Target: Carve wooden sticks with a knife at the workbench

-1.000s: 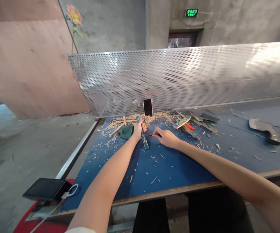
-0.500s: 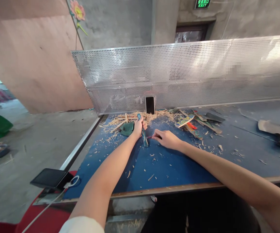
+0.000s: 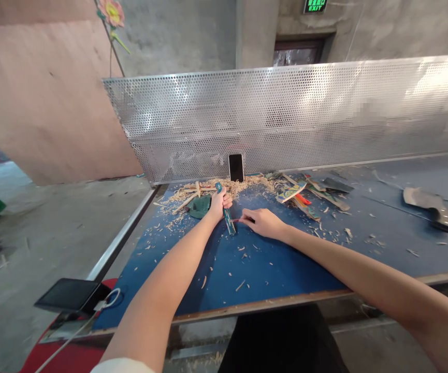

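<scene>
My left hand point(image 3: 220, 203) is wrapped round a blue painted stick point(image 3: 229, 224) with paler scuffed patches, held tilted with its lower end near the blue tabletop point(image 3: 270, 274). Just to the right, my right hand point(image 3: 262, 223) is closed in a pinch on a thin reddish rod point(image 3: 236, 220). The rod's tip meets the side of the stick or lies very close to it; its far end is hidden in my fingers. Beside my left hand lies a dark green cloth-like piece point(image 3: 199, 206).
Wood shavings point(image 3: 258, 182) are heaped along a perforated metal screen point(image 3: 208, 119), where a phone point(image 3: 236, 168) leans. Painted wood strips point(image 3: 291, 192) lie to the right, a curved brown piece point(image 3: 421, 199) farther off. A black device point(image 3: 68, 295) with a white cable sits at the left corner.
The whole view has shifted slightly as my head moved. Both hands keep their grips, and the stick and thin rod stay almost in the same place relative to each other.
</scene>
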Demonstrator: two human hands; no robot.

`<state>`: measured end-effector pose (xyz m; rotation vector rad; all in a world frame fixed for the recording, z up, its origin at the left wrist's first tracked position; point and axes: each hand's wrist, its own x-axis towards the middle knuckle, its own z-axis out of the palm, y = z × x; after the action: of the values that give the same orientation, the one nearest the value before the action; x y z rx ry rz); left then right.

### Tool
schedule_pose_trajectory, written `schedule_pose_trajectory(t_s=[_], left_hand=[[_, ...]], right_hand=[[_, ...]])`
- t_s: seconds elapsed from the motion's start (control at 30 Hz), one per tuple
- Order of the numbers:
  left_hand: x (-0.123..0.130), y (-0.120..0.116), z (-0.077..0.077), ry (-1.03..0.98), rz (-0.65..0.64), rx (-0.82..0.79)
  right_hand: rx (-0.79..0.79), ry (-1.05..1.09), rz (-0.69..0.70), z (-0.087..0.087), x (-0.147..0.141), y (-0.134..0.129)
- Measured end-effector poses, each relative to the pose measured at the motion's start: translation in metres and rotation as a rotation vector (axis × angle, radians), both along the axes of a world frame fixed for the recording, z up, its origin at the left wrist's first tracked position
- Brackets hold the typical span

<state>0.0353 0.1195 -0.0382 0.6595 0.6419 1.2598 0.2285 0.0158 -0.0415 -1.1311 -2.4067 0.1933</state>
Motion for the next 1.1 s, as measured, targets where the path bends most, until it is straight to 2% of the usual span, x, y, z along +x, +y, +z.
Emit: schedule_pose_trajectory(t_s=[0.17,0.4,0.6,0.8,0.93,1.1], left_hand=[[0.001,0.004,0.0,-0.06,-0.021,-0.043],[0.002,0.007,-0.005,-0.06,-0.022,-0.022],[0.001,0.005,-0.003,-0.051,-0.028,-0.018],[0.0,0.006,-0.001,-0.014,0.01,-0.026],[0.002,0.007,-0.001,0.015,0.029,-0.013],[0.005,0.007,-0.001,0.034,0.049,-0.002]], right_hand=[[-0.01,-0.037,-0.044,-0.003,-0.003,-0.002],[0.014,-0.109,-0.108,-0.004,-0.008,-0.006],[0.025,-0.136,-0.046,-0.001,-0.002,-0.006],[0.048,-0.166,0.105,0.002,0.01,-0.008],[0.11,-0.086,-0.014,0.001,0.005,-0.005],[0.101,-0.153,-0.077,-0.001,-0.007,-0.004]])
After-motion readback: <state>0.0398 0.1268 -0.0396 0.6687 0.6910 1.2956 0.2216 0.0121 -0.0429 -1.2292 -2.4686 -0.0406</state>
